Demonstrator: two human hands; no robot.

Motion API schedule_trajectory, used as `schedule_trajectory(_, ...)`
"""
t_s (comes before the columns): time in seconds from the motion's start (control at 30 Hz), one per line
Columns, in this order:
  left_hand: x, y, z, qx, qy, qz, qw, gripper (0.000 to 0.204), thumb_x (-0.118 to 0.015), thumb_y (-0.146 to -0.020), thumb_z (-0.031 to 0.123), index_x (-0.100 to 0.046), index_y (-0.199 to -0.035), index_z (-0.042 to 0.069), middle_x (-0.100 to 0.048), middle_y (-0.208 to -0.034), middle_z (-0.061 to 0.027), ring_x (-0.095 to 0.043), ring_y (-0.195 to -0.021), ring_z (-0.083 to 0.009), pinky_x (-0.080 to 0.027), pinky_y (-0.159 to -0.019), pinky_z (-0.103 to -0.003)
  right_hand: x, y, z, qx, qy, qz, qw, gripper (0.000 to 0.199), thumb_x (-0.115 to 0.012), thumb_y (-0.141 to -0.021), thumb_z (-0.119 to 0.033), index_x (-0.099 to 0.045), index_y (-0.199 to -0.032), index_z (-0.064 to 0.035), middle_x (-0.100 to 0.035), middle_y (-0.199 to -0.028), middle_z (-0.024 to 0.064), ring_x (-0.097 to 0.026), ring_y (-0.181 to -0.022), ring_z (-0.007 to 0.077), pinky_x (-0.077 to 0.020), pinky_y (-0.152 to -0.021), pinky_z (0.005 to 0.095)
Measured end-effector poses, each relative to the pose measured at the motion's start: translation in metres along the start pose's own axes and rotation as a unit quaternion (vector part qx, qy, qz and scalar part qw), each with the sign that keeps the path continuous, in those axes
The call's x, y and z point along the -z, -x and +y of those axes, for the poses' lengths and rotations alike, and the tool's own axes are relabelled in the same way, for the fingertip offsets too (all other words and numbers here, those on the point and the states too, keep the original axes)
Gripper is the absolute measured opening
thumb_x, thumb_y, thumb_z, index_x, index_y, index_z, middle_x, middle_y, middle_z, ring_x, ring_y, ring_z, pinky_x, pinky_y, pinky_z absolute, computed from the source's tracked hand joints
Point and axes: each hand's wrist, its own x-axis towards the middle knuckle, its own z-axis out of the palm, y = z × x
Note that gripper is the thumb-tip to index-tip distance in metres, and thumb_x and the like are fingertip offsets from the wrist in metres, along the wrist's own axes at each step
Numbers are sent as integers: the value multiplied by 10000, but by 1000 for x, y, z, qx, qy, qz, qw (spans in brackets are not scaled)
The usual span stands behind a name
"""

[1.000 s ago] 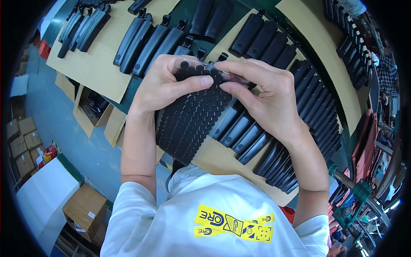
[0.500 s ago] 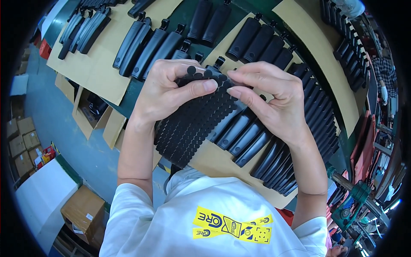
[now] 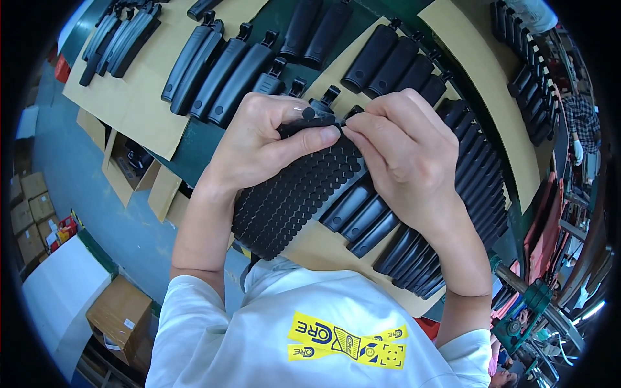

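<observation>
A sheet of round black stick-on pads [image 3: 294, 197] hangs from my left hand [image 3: 255, 145], its top edge bent back over the fingers. My left thumb presses on the pads from the front. At the sheet's upper right corner my right hand [image 3: 411, 155] is closed, thumb and forefinger pinching a round black pad at the edge; the fingertips largely hide it. Just beyond the hands stands the black clip end [image 3: 330, 97] of a curved black plastic part. More such black parts [image 3: 369, 223] lie in a row under and to the right of the sheet.
Cardboard sheets [image 3: 129, 123] cover parts of the green table, with groups of black parts [image 3: 223, 81] on them. At the right is a long row of black parts [image 3: 482, 168]. Cartons [image 3: 119, 317] stand on the floor at left. Another person [image 3: 579, 123] is at far right.
My right fingers have closed from a loose spread into a pinch at the sheet's corner, and the right hand has turned. The sheet's top edge is bent back further.
</observation>
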Motion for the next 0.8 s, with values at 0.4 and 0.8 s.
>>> schedule_trajectory(0.4,4,0,0,57,58,1,997,242,-789,-887,101,-667,-706,-4,-572,-608,-12,-408,-513,-99,-330,-510,-266,21,-17,15,-101,-85,-25,991,51,-734,-837,25,-704,-873,5,-637,-852,46,-546,-686,145,-465,-632,257)
schedule_trajectory(0.8,0,0,-4,23,56,3,998,197,-795,-855,67,-684,-730,-37,-618,-636,-40,-443,-507,-138,-354,-510,-278,-5,-47,99,-230,-163,-232,931,107,-695,-946,-75,-717,-882,8,-622,-754,-11,-487,-652,62,-427,-619,195)
